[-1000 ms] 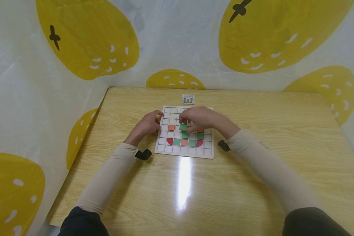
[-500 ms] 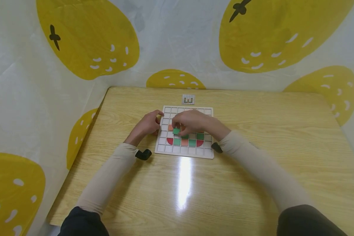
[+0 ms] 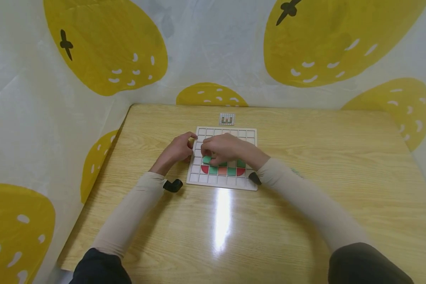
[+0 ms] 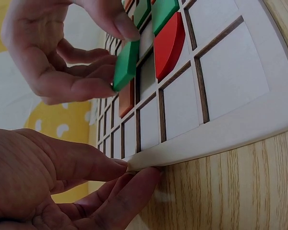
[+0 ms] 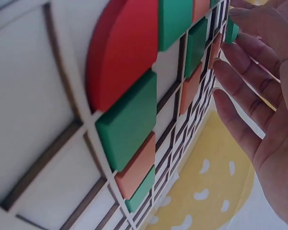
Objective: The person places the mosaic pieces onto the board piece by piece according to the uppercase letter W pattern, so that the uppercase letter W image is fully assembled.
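A white grid board lies on the table, with square green and orange tiles and rounded red tiles in some of its cells. The left hand pinches the board's left edge between thumb and fingers. Thumb and finger of the right hand pinch a green square tile, tilted above the board's left part. Below that tile, in the left wrist view, a bare cell lies between an orange tile and a red rounded tile. In the head view the right hand hides the board's middle.
A small card with a gridded pattern lies beyond the board. Black wrist devices, one at the left cuff, sit by both sleeves. A white and yellow printed sheet hangs behind the wooden table.
The right hand has moved left across the board with the green tile, from near the middle to the left columns, and slightly nearer the person. The left hand stays at the board's edge.
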Demonstrator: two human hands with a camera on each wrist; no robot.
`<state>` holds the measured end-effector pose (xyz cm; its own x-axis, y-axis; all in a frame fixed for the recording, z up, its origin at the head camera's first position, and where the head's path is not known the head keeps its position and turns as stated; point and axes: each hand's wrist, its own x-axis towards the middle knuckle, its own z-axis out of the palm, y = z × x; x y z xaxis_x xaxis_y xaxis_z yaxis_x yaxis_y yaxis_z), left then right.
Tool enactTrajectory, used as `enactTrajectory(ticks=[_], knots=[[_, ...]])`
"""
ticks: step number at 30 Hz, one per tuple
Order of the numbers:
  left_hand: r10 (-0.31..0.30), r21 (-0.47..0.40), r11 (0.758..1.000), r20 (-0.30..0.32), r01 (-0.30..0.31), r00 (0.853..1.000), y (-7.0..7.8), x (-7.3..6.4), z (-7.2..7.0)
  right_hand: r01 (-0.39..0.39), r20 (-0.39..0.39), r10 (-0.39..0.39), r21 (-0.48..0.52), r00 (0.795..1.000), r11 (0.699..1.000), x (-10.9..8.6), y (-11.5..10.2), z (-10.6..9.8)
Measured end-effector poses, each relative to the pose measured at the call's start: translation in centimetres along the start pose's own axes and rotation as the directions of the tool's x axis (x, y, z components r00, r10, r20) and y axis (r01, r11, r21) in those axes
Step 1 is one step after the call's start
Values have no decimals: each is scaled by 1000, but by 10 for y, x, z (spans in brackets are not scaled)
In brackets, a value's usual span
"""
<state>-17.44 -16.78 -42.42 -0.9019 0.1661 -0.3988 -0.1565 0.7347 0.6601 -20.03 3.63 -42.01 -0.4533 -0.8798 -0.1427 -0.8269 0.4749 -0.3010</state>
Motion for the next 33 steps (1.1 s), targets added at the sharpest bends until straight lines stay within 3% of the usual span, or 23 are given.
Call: enactTrajectory(ticks=[22, 33], knots=[[-18, 10, 1000, -2, 18, 1000, 3, 1, 1, 5, 0, -5, -22, 1000, 1000, 1, -4, 2], [-13, -10, 1000, 6, 13, 1000, 0, 1, -1, -37, -45, 39, 37, 998, 999, -25, 12, -3]])
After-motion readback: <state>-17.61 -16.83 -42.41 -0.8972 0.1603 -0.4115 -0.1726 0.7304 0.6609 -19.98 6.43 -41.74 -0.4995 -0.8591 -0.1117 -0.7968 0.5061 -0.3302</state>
